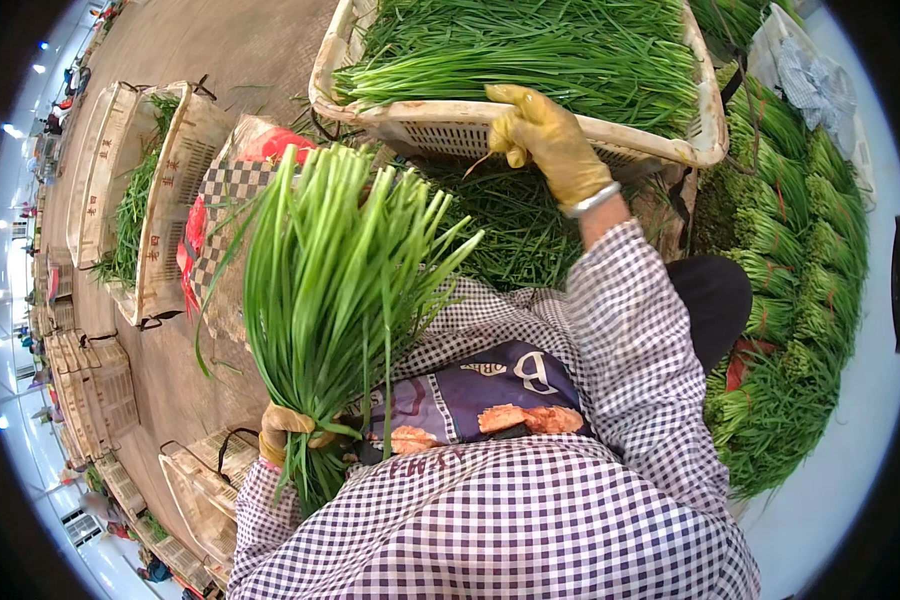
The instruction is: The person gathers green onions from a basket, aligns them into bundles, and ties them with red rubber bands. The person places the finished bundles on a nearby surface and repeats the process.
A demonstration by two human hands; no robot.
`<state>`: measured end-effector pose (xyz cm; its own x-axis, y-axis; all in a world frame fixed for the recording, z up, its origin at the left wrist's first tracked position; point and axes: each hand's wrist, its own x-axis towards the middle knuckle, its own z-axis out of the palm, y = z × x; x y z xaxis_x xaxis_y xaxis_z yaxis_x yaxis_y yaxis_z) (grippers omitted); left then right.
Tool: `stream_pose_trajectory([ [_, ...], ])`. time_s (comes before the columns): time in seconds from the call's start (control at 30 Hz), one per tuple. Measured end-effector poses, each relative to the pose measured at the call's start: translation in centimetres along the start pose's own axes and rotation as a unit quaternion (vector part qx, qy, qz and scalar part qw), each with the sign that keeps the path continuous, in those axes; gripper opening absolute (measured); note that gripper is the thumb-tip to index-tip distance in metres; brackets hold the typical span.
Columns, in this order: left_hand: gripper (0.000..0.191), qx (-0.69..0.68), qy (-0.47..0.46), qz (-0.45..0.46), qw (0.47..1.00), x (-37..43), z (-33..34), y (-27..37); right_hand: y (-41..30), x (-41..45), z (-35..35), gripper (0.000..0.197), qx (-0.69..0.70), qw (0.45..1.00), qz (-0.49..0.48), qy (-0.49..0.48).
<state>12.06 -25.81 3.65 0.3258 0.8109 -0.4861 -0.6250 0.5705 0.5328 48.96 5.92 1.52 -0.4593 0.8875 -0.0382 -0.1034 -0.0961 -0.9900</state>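
Observation:
My left hand (pixel 289 431), in a yellow glove, grips a thick bunch of garlic chives (pixel 337 292) near its leafy lower end. The pale cut ends fan out upward, away from my body. My right hand (pixel 551 146), gloved in yellow too, is at the near rim of a white plastic crate (pixel 615 133). Its fingers are curled, and a thin brownish strand (pixel 478 165) pokes out from them. More loose garlic chives (pixel 525 67) fill that crate, lying mostly crosswise.
Loose green leaves (pixel 510 225) lie below the crate. Tied chive bundles (pixel 780 247) are stacked along the right. Leftward stand slatted crates (pixel 169 202), a checkered piece (pixel 229 195) with red material, and stacked crates (pixel 94 382). A purple printed apron or bag (pixel 487 397) covers my lap.

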Motion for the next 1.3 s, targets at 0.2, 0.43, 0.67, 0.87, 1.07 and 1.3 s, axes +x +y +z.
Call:
stream_pose_trajectory([
  [0.2,0.051,0.07,0.008,0.029,0.997,0.6,0.8,0.3,5.4,-5.8,1.6,0.094,-0.3,0.87,0.259,-0.293],
  [0.43,0.043,0.091,-0.016,0.047,0.995,0.0,0.7,0.5,9.7,-6.7,7.7,0.088,-0.402,0.89,0.03,-0.211],
  [0.67,0.035,0.139,-0.01,0.057,0.989,-0.8,0.7,0.6,16.0,-3.9,7.3,0.02,-0.445,0.869,-0.01,-0.217],
  [0.87,0.04,0.086,0.087,0.099,0.987,-2.2,-0.8,-1.1,11.4,-2.1,3.4,0.018,-0.518,0.831,0.049,-0.195],
  [1.07,0.038,0.115,0.044,0.097,0.988,-1.0,1.5,-0.6,11.0,-3.2,4.0,0.066,-0.404,0.906,-0.072,-0.106],
  [1.3,0.041,0.073,0.131,0.12,0.981,-1.5,-0.3,0.3,12.3,-3.4,9.7,0.063,-0.479,0.867,-0.03,-0.133],
])
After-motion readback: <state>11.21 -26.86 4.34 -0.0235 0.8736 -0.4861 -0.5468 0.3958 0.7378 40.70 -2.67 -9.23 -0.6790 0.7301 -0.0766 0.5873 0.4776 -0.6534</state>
